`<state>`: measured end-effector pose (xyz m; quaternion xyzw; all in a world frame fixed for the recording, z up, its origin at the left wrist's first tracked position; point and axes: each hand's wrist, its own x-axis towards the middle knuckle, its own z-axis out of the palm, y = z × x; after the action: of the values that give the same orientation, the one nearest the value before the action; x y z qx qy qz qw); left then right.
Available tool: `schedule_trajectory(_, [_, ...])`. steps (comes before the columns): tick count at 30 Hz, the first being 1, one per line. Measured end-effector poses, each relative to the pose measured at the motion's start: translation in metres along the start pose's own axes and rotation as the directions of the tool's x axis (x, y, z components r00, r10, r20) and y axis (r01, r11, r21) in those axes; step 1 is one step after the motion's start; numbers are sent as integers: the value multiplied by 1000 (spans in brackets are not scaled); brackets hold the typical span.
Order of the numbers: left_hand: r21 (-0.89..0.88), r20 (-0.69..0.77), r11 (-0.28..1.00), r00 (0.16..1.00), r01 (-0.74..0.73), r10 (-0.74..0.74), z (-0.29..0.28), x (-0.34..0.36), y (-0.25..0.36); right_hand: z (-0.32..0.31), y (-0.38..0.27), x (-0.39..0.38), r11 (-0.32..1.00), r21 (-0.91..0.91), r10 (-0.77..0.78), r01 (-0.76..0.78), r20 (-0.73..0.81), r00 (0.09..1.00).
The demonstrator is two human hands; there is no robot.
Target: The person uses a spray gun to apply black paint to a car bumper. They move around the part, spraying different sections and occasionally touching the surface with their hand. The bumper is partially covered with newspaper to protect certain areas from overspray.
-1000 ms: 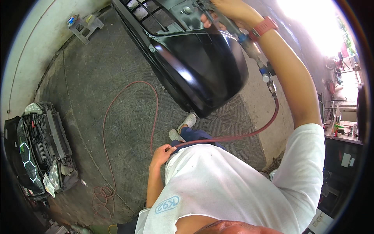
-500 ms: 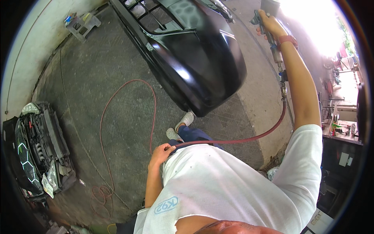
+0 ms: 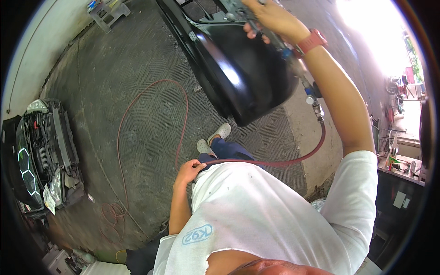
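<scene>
My right hand (image 3: 280, 22) is wrapped around the grip of a spray gun (image 3: 237, 13) and reaches out at the top of the view. The gun hangs over a glossy black car bumper (image 3: 256, 73); its top end is cut off by the picture's edge. Metal fittings (image 3: 312, 101) join the gun's lower end to a red air hose (image 3: 284, 162), which curves back across my waist. Down at my left hip, my left hand (image 3: 188, 172) is closed on that hose, pinching it between thumb and fingers.
Loops of the hose trail over the dark, textured floor (image 3: 151, 137) at left. A dismantled car front (image 3: 50, 151) lies by the left edge, and a grey stool (image 3: 107, 16) stands near the wall. To the right is a cluttered bench (image 3: 403, 167).
My right hand has swept left with the spray gun, from beyond the bumper's right side to over it. The hose followed; my left hand keeps its hold. The view has shifted slightly.
</scene>
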<state>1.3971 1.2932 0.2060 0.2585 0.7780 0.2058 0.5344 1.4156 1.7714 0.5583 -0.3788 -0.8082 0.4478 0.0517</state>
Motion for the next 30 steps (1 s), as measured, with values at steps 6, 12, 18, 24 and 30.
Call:
schedule_trajectory(6, [-11,-18,998,998,64,-64,4,-23,-31,41,-28,-14,981,75,-187,176,170,968])
schedule_trajectory(12, [-65,-23,998,999,25,-26,20,-39,-34,36,3,-39,991,124,33,-41,65,997])
schedule_trajectory(18, [-4,-63,1000,998,12,-13,52,-32,-3,-57,102,-38,995,59,88,-81,-137,987])
schedule_trajectory(24, [-28,-99,1000,995,-8,5,119,-26,36,-134,175,-55,988,107,140,-114,-279,950])
schedule_trajectory(30, [-26,-158,998,986,54,-57,166,-39,50,-178,257,-36,976,84,217,-201,-340,915])
